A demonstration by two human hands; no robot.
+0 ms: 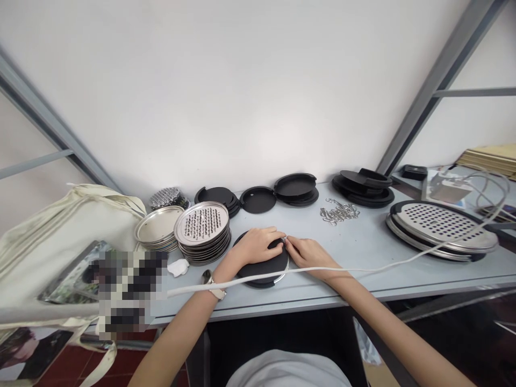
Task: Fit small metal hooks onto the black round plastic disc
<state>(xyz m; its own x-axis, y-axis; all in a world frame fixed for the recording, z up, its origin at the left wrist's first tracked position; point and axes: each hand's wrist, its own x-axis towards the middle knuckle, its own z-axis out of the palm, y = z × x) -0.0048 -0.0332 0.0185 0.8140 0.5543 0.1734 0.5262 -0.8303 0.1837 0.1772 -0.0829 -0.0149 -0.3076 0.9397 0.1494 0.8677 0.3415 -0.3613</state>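
Note:
A round black lid [264, 266] with a thin metal rim lies on the grey table [363, 252] in front of me. My left hand [258, 244] rests curled on top of the lid and presses it down. My right hand [308, 251] pinches a small metal piece at the lid's right edge, where both hands' fingertips meet. A watch sits on my left wrist.
Stacks of perforated steel discs [201, 231] and plain steel plates [157, 226] stand at the left. Black lids [296, 188] line the back. A pile of metal hooks [338, 210] lies behind my right hand. Large assembled discs [439, 228] sit right. A white cable [382, 264] crosses the table. A cloth bag [60, 236] is at far left.

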